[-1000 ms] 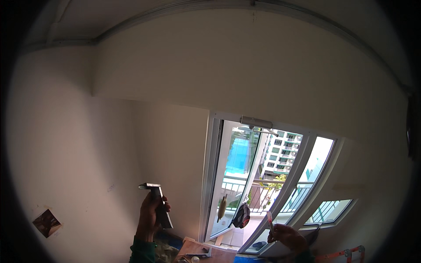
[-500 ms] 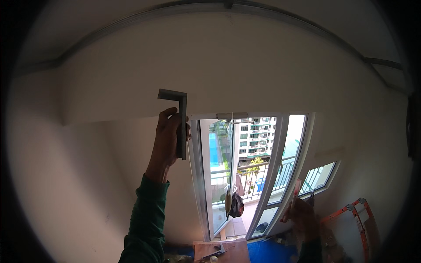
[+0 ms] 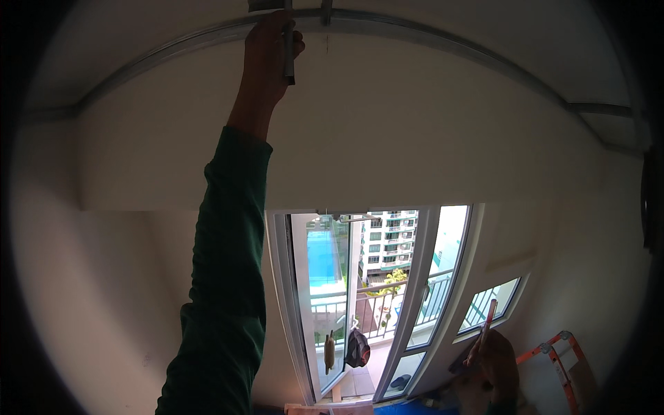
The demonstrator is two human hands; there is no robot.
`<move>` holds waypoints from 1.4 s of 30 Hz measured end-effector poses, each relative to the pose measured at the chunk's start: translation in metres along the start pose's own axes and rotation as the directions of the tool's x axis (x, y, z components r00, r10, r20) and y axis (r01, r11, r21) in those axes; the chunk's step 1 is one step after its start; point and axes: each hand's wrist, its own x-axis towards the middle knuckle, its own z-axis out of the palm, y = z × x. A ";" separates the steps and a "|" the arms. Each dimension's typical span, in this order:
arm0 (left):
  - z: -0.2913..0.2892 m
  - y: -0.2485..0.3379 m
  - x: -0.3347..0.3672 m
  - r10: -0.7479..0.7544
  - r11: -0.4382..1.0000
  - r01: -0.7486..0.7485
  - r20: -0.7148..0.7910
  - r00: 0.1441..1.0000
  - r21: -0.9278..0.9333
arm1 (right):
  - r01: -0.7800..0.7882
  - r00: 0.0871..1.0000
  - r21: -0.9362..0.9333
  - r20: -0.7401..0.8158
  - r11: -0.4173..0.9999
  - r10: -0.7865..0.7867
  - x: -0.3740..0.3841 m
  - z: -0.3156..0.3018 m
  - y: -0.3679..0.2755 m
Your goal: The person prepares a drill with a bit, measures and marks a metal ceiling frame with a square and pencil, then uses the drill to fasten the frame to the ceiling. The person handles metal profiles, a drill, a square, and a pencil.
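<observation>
Clasping an angled bar (image 3: pixel 290 68) at eleven o'clock, the left hand (image 3: pixel 266 52) curls its fingers; the right hand (image 3: pixel 499 358) pinches a stick (image 3: pixel 491 316) at four.

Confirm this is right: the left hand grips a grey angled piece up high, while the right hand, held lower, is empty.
One thing is wrong: the right hand is not empty. The head view shows it holding a slim, pen-like tool. The left hand does grip the grey angled piece up high.
</observation>
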 end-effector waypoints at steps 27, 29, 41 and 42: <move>0.021 -0.023 0.094 -0.162 0.987 0.152 0.278 0.947 0.059 | 0.063 0.901 -0.209 -0.409 0.976 -0.146 -0.178 0.025 -0.024; -0.003 -0.037 0.122 0.257 0.672 -0.519 0.490 0.833 0.529 | 0.067 0.896 -0.216 -0.417 0.974 -0.154 -0.183 0.026 -0.022; -0.013 -0.053 0.133 0.109 0.893 -0.282 0.438 0.892 0.351 | 0.039 0.856 -0.236 -0.494 0.971 -0.154 -0.189 0.026 -0.027; -0.010 -0.054 0.135 0.138 0.787 -0.399 0.495 0.858 0.471 | 0.033 0.853 -0.229 -0.500 0.973 -0.147 -0.187 0.025 -0.026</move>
